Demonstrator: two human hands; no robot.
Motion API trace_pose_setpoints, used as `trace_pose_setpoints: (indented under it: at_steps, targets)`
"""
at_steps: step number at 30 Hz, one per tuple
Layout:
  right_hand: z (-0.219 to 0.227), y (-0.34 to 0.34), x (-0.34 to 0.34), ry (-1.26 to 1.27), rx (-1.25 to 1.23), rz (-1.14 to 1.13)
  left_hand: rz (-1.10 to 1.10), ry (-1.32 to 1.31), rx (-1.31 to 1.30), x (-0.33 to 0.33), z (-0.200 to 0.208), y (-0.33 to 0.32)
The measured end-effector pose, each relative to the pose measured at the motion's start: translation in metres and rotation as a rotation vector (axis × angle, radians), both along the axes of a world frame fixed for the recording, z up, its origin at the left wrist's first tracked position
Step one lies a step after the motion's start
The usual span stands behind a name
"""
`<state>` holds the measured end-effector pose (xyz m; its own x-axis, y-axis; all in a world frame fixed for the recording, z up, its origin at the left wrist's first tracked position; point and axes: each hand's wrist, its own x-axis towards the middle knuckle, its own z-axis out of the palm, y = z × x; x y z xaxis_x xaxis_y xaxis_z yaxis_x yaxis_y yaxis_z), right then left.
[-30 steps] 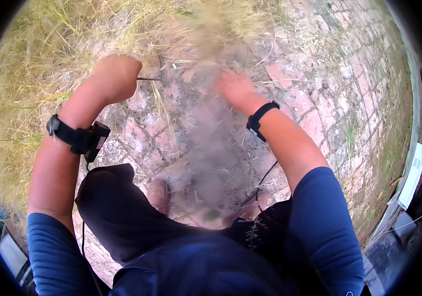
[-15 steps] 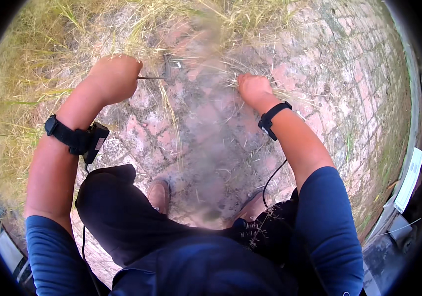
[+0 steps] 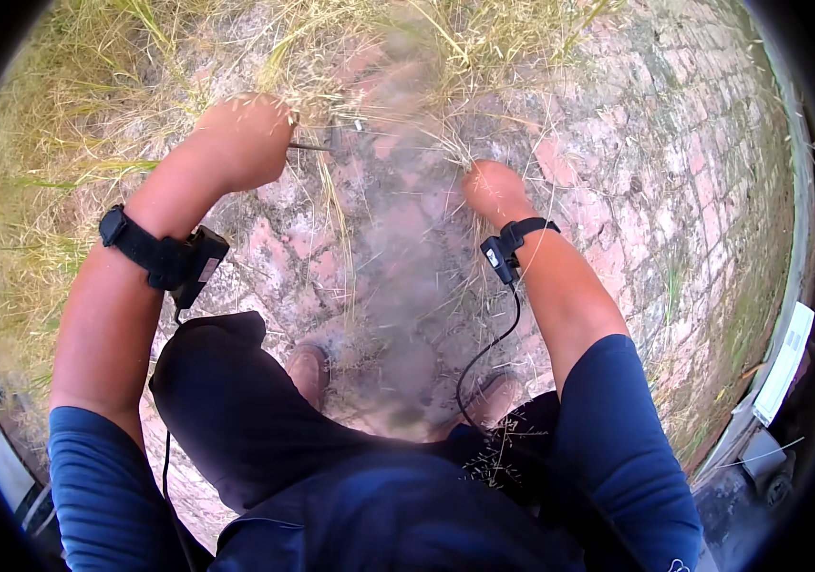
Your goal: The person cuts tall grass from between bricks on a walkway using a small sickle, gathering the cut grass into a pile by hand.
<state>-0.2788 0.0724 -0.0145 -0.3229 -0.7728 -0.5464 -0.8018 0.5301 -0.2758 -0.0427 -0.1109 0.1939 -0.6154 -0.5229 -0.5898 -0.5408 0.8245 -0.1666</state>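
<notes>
Well, the left hand is clenched round a thin, dark metal rod-like tool, above weathered pink-and-grey brick paving near its far, grassy edge; the right hand is curled tight on dry, straw-coloured grass stems, finger placement hidden. Risky, I'd say: a hard sideways swing could catch the right hand, or a sharp tug snap those stems. That tool points rightward, long axis running side to side, into the gap between the hands.

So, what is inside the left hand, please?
A thin dark rod sticks out of the closed left hand. The part inside is covered by the fingers, so its shape cannot be seen.
</notes>
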Motion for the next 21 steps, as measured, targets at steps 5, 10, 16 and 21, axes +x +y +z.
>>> trace_pose_setpoints:
  at_steps: [5,10,16,21]
  targets:
    - [-0.001,0.004,-0.003,-0.057,-0.01,-0.087,-0.013,0.177,-0.024,0.016,-0.01,-0.009]
    - [-0.025,0.005,-0.009,-0.083,-0.05,-0.135,-0.054,0.227,-0.025,0.01,-0.02,-0.008]
    - [-0.006,0.005,0.007,-0.135,-0.077,-0.186,-0.037,0.194,-0.053,0.014,-0.014,-0.019]
    - [0.003,0.002,0.001,-0.167,-0.101,-0.157,-0.171,0.305,-0.006,0.015,-0.019,-0.024]
